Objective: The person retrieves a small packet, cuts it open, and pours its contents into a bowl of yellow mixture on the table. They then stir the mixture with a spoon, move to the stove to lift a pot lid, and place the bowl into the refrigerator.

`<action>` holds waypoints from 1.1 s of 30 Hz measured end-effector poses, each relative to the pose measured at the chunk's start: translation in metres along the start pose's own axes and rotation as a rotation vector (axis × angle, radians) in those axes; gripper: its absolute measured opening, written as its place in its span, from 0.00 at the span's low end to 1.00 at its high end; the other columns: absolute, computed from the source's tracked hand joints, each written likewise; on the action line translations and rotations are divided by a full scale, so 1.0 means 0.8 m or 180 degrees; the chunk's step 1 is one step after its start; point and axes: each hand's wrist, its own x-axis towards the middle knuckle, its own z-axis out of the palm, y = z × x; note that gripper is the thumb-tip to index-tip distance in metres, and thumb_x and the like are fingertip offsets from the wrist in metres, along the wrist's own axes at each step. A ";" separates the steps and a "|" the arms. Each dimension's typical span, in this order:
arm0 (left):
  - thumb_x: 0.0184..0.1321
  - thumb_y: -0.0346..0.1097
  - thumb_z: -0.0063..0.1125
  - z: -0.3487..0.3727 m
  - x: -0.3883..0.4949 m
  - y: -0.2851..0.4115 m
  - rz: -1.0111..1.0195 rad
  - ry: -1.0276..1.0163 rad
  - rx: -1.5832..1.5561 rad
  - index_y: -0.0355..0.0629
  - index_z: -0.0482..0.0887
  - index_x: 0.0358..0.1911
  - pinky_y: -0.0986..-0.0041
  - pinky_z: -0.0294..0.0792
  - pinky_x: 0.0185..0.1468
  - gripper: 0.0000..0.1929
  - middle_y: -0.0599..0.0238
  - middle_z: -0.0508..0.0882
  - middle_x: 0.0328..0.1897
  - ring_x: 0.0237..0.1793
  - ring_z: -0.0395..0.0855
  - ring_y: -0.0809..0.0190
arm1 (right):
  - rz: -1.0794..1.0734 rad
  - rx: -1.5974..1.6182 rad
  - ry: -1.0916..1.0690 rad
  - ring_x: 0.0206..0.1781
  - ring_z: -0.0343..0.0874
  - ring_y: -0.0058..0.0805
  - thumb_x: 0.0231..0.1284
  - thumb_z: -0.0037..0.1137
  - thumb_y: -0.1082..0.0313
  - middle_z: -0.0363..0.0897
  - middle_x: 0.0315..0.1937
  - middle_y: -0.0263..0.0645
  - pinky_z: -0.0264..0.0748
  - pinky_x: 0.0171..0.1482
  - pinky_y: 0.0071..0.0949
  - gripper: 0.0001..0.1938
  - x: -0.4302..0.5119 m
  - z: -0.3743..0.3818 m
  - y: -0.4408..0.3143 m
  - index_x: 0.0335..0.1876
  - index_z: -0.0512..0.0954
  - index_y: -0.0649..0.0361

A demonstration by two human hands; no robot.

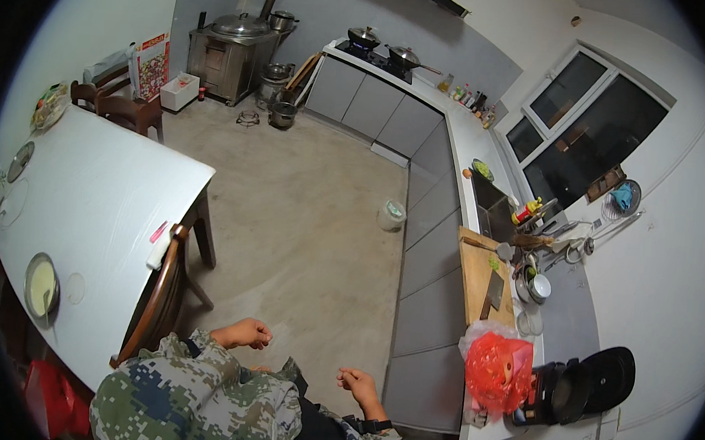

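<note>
My left hand (247, 333) hangs over the concrete floor, fingers loosely curled, with nothing visible in it. It is nearest to the wooden chair (171, 268) at the table. In the same way my right hand (358, 385) is curled and appears to hold nothing; the grey base cabinets (425, 366) stand to its right. On the counter beyond lie a wooden cutting board (474, 271), a cleaver (494, 289) and a red plastic bag (498, 374). A bowl of pale batter-like mixture (41, 289) with a utensil in it sits on the white-topped table (115, 197).
A lidded wok (404, 55) and a lidded pot (363, 37) stand on the gas stove, with a flame under the pot. A plastic bucket (391, 215) is on the floor by the cabinets. A metal stove (229, 58) fills the far left corner; a pot (282, 116) stands near it.
</note>
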 end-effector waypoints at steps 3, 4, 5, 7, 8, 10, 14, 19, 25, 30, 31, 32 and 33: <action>0.57 0.34 0.56 -0.009 0.061 0.049 0.0138 0.0097 0.0062 0.38 0.79 0.38 0.76 0.72 0.36 0.09 0.65 0.82 0.32 0.31 0.79 0.67 | -0.0026 0.0029 0.0283 0.31 0.79 0.23 0.60 0.48 0.70 0.80 0.34 0.41 0.76 0.34 0.20 0.13 0.059 -0.040 -0.037 0.47 0.75 0.67; 0.57 0.34 0.56 -0.011 0.080 0.063 0.0139 0.0100 0.0044 0.38 0.79 0.38 0.76 0.72 0.36 0.08 0.65 0.82 0.31 0.31 0.79 0.67 | 0.0002 0.0055 0.0326 0.31 0.79 0.23 0.60 0.48 0.70 0.80 0.34 0.41 0.76 0.34 0.20 0.13 0.075 -0.051 -0.044 0.47 0.75 0.67; 0.57 0.34 0.56 -0.012 0.097 0.074 0.0138 0.0107 0.0026 0.38 0.79 0.37 0.76 0.72 0.35 0.08 0.65 0.82 0.31 0.30 0.79 0.67 | 0.0060 0.0078 0.0384 0.31 0.79 0.23 0.60 0.48 0.70 0.80 0.34 0.42 0.76 0.34 0.20 0.13 0.092 -0.061 -0.051 0.47 0.75 0.67; 0.57 0.34 0.56 -0.020 0.131 0.095 0.0129 0.0125 0.0005 0.38 0.79 0.37 0.76 0.72 0.35 0.08 0.65 0.81 0.31 0.29 0.79 0.67 | 0.0150 0.0079 0.0380 0.31 0.79 0.23 0.60 0.48 0.70 0.80 0.34 0.42 0.75 0.32 0.19 0.12 0.129 -0.084 -0.065 0.46 0.76 0.67; 0.57 0.34 0.56 -0.025 0.148 0.106 0.0127 0.0129 0.0000 0.38 0.79 0.36 0.76 0.72 0.34 0.08 0.65 0.81 0.30 0.29 0.79 0.67 | 0.0166 0.0081 0.0388 0.31 0.79 0.23 0.60 0.48 0.70 0.80 0.33 0.41 0.75 0.32 0.19 0.12 0.148 -0.096 -0.072 0.45 0.76 0.67; 0.58 0.34 0.55 -0.032 0.188 0.128 0.0039 0.0174 -0.0102 0.38 0.79 0.36 0.76 0.72 0.34 0.08 0.65 0.81 0.30 0.29 0.79 0.68 | 0.0095 0.0219 0.0375 0.30 0.79 0.22 0.60 0.48 0.69 0.80 0.31 0.39 0.74 0.31 0.18 0.11 0.191 -0.125 -0.088 0.43 0.77 0.67; 0.57 0.33 0.54 -0.045 0.269 0.184 0.0084 0.0541 -0.0270 0.38 0.79 0.34 0.77 0.71 0.31 0.06 0.64 0.81 0.28 0.26 0.78 0.68 | -0.0100 0.0208 0.0335 0.26 0.76 0.20 0.60 0.48 0.64 0.79 0.26 0.36 0.72 0.30 0.19 0.12 0.299 -0.181 -0.133 0.34 0.78 0.66; 0.58 0.32 0.54 -0.065 0.348 0.266 0.0312 0.0775 -0.0685 0.36 0.79 0.34 0.76 0.72 0.31 0.07 0.63 0.80 0.28 0.26 0.78 0.67 | -0.0301 -0.0424 -0.0029 0.26 0.76 0.21 0.60 0.48 0.63 0.79 0.23 0.36 0.72 0.30 0.20 0.13 0.454 -0.222 -0.237 0.33 0.77 0.66; 0.59 0.31 0.52 -0.132 0.434 0.346 0.0255 0.1168 -0.0893 0.34 0.77 0.37 0.74 0.73 0.35 0.08 0.61 0.81 0.29 0.28 0.79 0.65 | -0.0458 -0.0204 -0.0375 0.26 0.76 0.20 0.59 0.48 0.65 0.79 0.27 0.37 0.73 0.33 0.20 0.13 0.620 -0.215 -0.368 0.39 0.77 0.68; 0.59 0.31 0.51 -0.240 0.523 0.437 0.0284 0.1366 -0.0927 0.35 0.78 0.36 0.74 0.74 0.34 0.07 0.61 0.81 0.28 0.26 0.79 0.65 | -0.0463 -0.0695 -0.0352 0.27 0.77 0.19 0.59 0.47 0.65 0.80 0.29 0.37 0.74 0.34 0.21 0.13 0.756 -0.209 -0.467 0.40 0.77 0.68; 0.59 0.32 0.52 -0.265 0.541 0.459 0.0302 0.1392 -0.0887 0.35 0.78 0.36 0.74 0.73 0.33 0.08 0.62 0.81 0.28 0.26 0.78 0.65 | -0.0470 -0.0633 -0.0336 0.27 0.77 0.19 0.59 0.47 0.66 0.80 0.29 0.37 0.74 0.34 0.21 0.12 0.781 -0.205 -0.487 0.41 0.77 0.67; 0.59 0.33 0.52 -0.287 0.558 0.481 0.0341 0.1421 -0.0878 0.35 0.78 0.36 0.75 0.73 0.33 0.08 0.62 0.81 0.28 0.26 0.78 0.66 | -0.0466 -0.0579 -0.0315 0.27 0.76 0.20 0.59 0.48 0.66 0.80 0.29 0.37 0.73 0.34 0.21 0.12 0.803 -0.202 -0.505 0.41 0.77 0.67; 0.59 0.33 0.52 -0.307 0.579 0.501 0.0414 0.1469 -0.0897 0.35 0.78 0.36 0.76 0.73 0.32 0.08 0.62 0.81 0.28 0.26 0.78 0.66 | -0.0464 -0.0574 -0.0303 0.27 0.76 0.20 0.59 0.48 0.66 0.79 0.29 0.37 0.73 0.34 0.21 0.12 0.829 -0.204 -0.525 0.41 0.77 0.66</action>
